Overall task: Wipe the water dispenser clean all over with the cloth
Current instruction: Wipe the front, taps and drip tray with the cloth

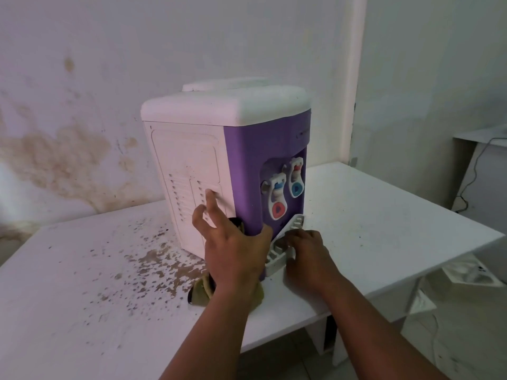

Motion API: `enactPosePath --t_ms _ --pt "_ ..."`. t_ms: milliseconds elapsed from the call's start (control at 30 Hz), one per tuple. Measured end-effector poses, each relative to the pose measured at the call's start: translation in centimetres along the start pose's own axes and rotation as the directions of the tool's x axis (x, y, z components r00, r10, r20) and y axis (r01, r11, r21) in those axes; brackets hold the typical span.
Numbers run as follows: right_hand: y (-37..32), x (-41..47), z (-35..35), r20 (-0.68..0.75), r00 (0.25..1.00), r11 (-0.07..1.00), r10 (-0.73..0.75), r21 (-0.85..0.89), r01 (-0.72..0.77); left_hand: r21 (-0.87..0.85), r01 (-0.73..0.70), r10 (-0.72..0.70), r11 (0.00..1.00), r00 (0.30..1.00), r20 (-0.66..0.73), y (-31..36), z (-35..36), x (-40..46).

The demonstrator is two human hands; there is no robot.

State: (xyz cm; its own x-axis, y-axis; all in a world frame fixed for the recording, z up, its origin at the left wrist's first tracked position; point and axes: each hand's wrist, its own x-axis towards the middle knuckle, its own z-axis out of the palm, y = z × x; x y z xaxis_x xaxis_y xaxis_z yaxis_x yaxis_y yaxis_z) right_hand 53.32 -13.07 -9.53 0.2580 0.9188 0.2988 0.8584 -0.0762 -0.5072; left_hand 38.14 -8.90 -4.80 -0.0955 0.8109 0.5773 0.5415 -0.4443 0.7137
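bare forearms reaching in from the bottom edge, both over the near rim of the white table (384, 215). left hand (233, 250) laid against the lower front corner of the water dispenser (247, 149), fingers spread, index fingertip up on the vent slats of the white side panel, thumb round the purple front. olive-yellow cloth (201, 293) bunched on the tabletop under the left wrist, mostly covered by the hand and forearm; another dark-edged fold showing just beside the knuckles against the dispenser's corner; hard to tell whether actually gripped or merely pressed beneath the palm. right hand (307, 259) curled over the white drip tray (279, 248), fingers closed onto its slotted grille, tray tilted up against the dispenser's base. brown specks and a smeared stain (153, 259) scattered over the left half of the table, thickest just beside the dispenser's foot. dispenser itself upright near the middle of the table, white lid on top, purple front turned to the right. two taps in the front recess: red tap (277, 198) nearer, blue tap (296, 179) behind. beyond, stained wall (68, 160) with brown damp patches. far right, second white surface (482, 135) with a dark cable (472, 176) hanging down; white box (474, 272) on the floor below the table edge.
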Motion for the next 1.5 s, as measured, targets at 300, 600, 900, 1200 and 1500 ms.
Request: enactPosePath --t_ms 300,600,900,1200,1500 --pt "0.1 1.2 0.0 0.083 0.994 0.990 -0.072 -0.119 0.082 -0.042 -0.026 0.027 0.999 0.999 0.023 -2.7 -1.5 0.9" --pt "-3.3 0.7 1.2 0.048 0.994 0.970 -0.096 -0.219 0.104 -0.034 -0.026 0.028 0.999 0.997 0.069 -6.0 -4.1 3.4" --pt "-7.9 -0.2 3.6 -0.072 0.997 0.961 -0.036 -0.277 0.015 -0.111 0.020 0.004 0.994 0.978 0.210 -8.3 -7.4 6.6" --pt "-10.5 -1.0 5.5 -0.118 0.993 0.973 -0.010 -0.230 -0.018 -0.113 0.077 -0.040 0.991 0.955 0.294 -9.5 -9.2 8.5" --pt "-11.9 -1.8 1.5 -0.111 0.968 0.974 -0.224 0.010 0.226 -0.270 -0.014 -0.029 0.963 0.988 -0.153 -6.9 -9.4 6.6"
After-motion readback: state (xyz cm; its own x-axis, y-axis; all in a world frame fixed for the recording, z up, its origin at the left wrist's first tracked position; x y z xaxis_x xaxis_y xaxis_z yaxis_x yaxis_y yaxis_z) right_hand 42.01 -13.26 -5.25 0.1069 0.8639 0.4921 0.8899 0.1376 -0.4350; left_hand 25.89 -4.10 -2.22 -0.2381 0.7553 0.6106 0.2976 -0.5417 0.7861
